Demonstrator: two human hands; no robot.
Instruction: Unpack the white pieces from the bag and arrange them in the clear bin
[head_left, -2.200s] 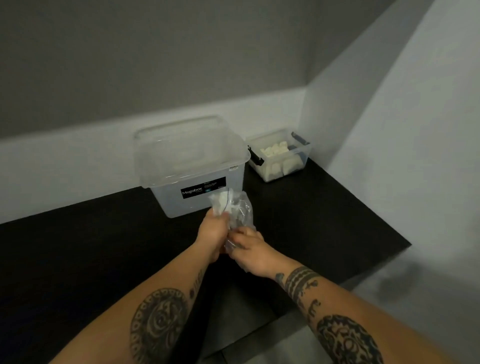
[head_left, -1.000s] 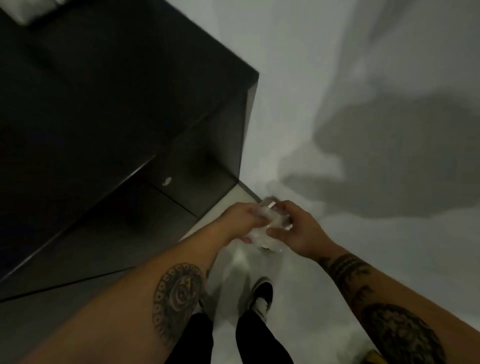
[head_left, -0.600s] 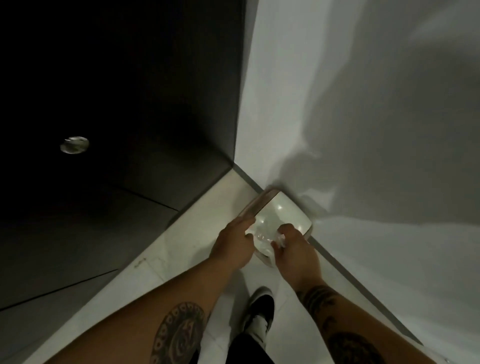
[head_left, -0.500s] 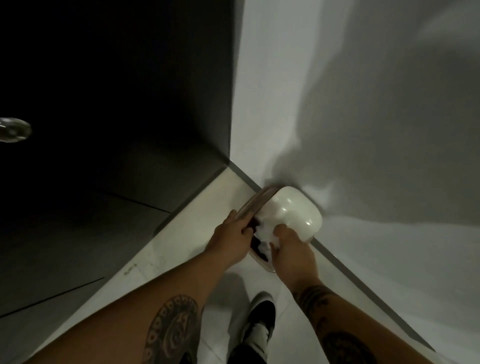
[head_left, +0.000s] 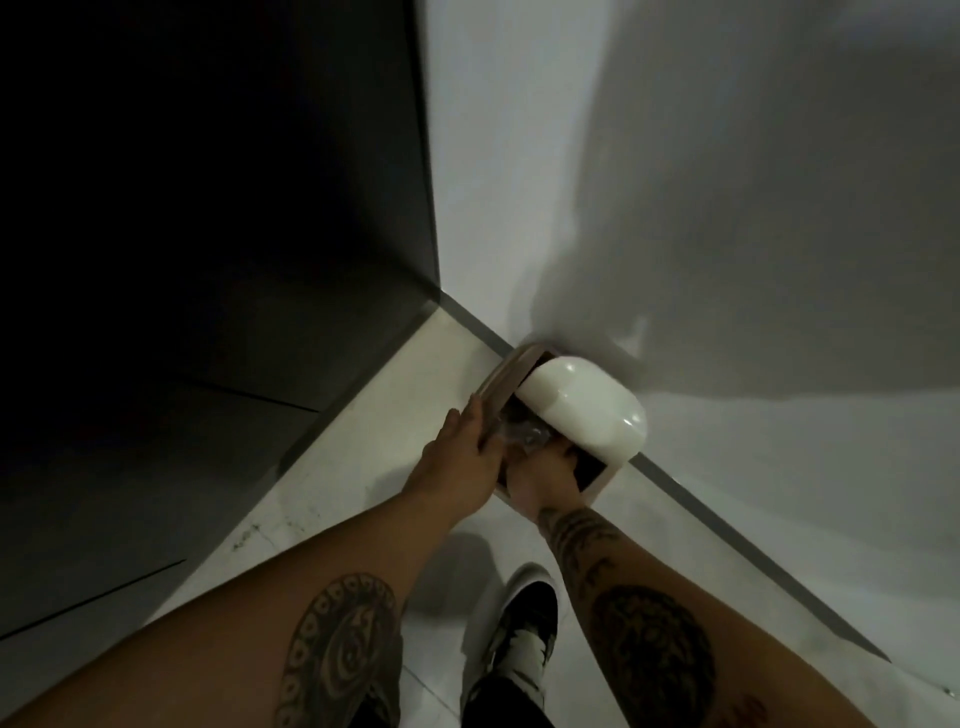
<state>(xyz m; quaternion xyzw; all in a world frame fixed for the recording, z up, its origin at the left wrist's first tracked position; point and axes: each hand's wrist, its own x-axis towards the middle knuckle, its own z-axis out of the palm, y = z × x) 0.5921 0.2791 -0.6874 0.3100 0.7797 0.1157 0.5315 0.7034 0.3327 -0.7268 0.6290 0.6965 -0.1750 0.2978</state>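
The crumpled clear plastic bag (head_left: 524, 434) sits in the mouth of a floor waste bin (head_left: 497, 382), between my two hands. My left hand (head_left: 460, 454) is at the bin's near rim, and its fingertips pinch the bag's edge. My right hand (head_left: 543, 480) reaches into the opening under the tilted white swing lid (head_left: 587, 410), which hides its fingers. No white pieces show in the bag. The clear bin and the white pieces are out of view.
The waste bin stands on the pale tiled floor (head_left: 363, 499) against the white wall (head_left: 727, 260). A dark cabinet front (head_left: 208, 260) rises on the left. My shoe (head_left: 524, 618) is on the floor just below my hands.
I have turned from the counter down to the floor, carrying the bag in both hands. The swing lid has tilted open and my right hand has gone deeper into the bin with the bag.
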